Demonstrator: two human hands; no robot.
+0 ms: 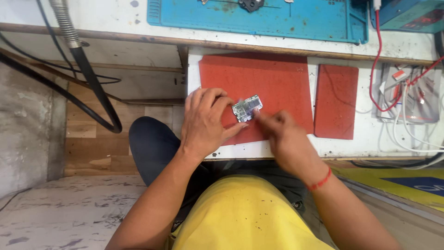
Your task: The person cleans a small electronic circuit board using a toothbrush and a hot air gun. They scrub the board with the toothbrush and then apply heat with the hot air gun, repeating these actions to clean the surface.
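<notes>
Head view: small circuit board (247,108), long axis tilted up to the right, lies on your red mat (277,78) at the near desk edge. Left hand (206,121) pinches its left end; right hand (282,132), blurred, grip unclear, touches its right.

We look down on a small electronics repair workshop: a worn white table (370,139) carries red work mats (259,88), a blue repair mat (277,18), tangled red and white cables (402,92) and a blue bench instrument (411,16), with a bare circuit board (247,108) under work.
</notes>
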